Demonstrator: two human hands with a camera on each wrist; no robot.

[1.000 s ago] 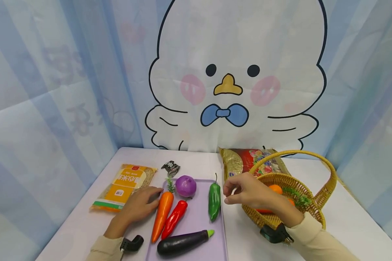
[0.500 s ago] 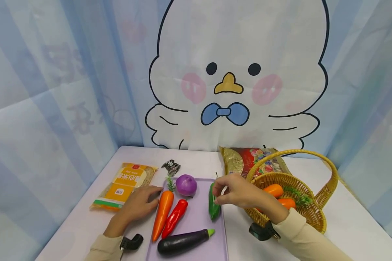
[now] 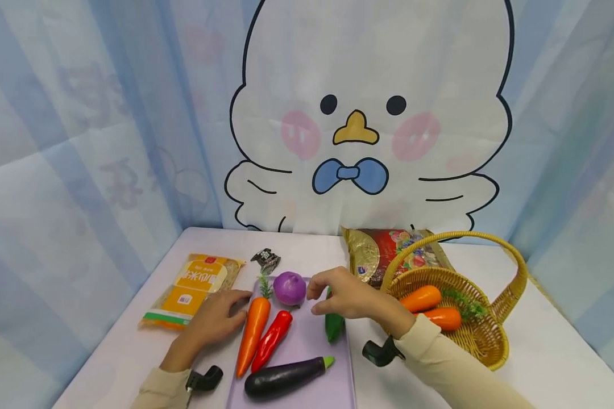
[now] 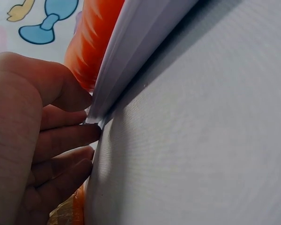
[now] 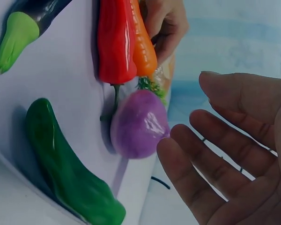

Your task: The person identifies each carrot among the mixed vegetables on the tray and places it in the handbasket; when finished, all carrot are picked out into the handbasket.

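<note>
My right hand (image 3: 345,292) hovers over the far right part of a lilac tray (image 3: 312,352), fingers spread and holding nothing. A purple onion (image 3: 289,288) lies just left of its fingertips, apparently apart from them. Under this hand is a green chili pepper (image 3: 334,328), partly hidden. My left hand (image 3: 217,318) rests at the tray's left edge, its fingertips against the rim (image 4: 110,79) in the left wrist view. Beside it on the tray lie a carrot (image 3: 253,335), a red chili pepper (image 3: 273,341) and, nearer, an eggplant (image 3: 283,379).
On the right stands a wicker basket (image 3: 498,355) with a tall handle and carrots (image 3: 442,318) inside. A gold and red bag (image 3: 384,255) lies behind it. An orange grain packet (image 3: 194,289) is at left, and a small black wrapper (image 3: 266,261) lies behind the tray.
My right hand has moved left from beside the basket, across the green chili pepper, to near the onion. My left hand stays at the tray's edge.
</note>
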